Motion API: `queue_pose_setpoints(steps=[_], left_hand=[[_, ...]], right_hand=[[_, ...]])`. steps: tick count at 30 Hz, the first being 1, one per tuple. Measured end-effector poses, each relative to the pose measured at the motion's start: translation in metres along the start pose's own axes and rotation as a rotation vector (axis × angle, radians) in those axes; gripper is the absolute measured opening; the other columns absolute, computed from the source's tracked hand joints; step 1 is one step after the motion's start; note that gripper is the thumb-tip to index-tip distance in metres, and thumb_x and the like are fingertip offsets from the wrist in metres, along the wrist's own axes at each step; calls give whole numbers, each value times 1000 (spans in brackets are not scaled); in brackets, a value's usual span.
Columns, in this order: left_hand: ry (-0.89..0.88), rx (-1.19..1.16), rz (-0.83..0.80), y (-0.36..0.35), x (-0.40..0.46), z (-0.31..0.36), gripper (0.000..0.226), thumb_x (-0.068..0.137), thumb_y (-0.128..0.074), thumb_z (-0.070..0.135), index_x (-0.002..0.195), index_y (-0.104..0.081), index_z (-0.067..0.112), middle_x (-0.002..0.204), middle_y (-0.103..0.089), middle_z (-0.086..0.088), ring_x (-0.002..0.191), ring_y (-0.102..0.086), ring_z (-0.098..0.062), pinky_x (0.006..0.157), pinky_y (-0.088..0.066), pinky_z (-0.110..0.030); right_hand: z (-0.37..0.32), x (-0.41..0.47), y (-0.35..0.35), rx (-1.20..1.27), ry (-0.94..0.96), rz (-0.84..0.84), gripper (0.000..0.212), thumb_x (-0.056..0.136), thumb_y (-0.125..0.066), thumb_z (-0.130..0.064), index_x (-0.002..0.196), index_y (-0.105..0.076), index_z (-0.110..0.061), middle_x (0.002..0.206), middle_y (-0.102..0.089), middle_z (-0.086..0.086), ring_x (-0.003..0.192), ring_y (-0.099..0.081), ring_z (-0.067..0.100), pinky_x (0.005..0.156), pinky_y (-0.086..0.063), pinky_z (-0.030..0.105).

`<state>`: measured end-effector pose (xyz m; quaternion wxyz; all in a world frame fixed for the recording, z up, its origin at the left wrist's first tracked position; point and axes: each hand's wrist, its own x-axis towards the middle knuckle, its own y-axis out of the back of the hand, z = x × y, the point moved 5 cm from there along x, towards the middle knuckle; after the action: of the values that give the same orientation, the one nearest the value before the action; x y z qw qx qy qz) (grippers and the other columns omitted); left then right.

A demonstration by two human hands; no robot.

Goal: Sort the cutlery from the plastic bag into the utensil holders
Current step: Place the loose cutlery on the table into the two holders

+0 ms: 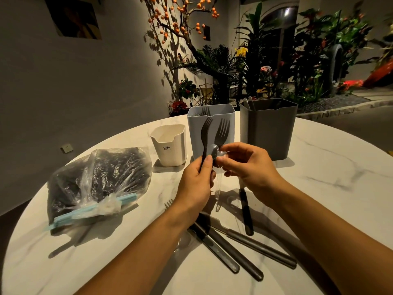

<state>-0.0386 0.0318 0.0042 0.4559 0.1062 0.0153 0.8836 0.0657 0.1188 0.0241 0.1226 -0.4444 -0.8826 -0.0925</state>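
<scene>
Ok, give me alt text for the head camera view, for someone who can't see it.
Two hands hold black plastic forks above a round marble table: the left hand grips them, the right hand pinches a clear utensil. Behind stand white, blue-grey and dark grey holders; a clipped plastic bag lies left, loose cutlery below.

Round white marble-patterned table [331, 167] carrying: clear plastic bag [95, 179] of dark cutlery at left with blue clip [93, 209]; small cream holder [170, 145], light grey holder [212, 126], dark grey holder [269, 128] in a row behind; dark-handled loose cutlery [231, 248] scattered near front.
</scene>
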Motion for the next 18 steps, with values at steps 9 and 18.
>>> queue_pose_setpoints(steps=[9,18], left_hand=[[57,-39,-49,-4,-4,-1,29,100,-49,42,116,-61,20,86,-60,4,79,-56,-10,71,-48,-21],[-49,340,121,5,-4,5,41,108,-32,34,147,-37,23,145,-51,-1,133,-50,-24,104,-51,-38]], right_hand=[[2,1,1,62,-21,30,13,87,-69,-18,99,-71,-22,91,-73,-1,82,-71,15,64,-55,20],[-9,0,8,-13,72,149,6,89,-69,-10,92,-68,-15,87,-68,8,67,-68,15,59,-54,20]])
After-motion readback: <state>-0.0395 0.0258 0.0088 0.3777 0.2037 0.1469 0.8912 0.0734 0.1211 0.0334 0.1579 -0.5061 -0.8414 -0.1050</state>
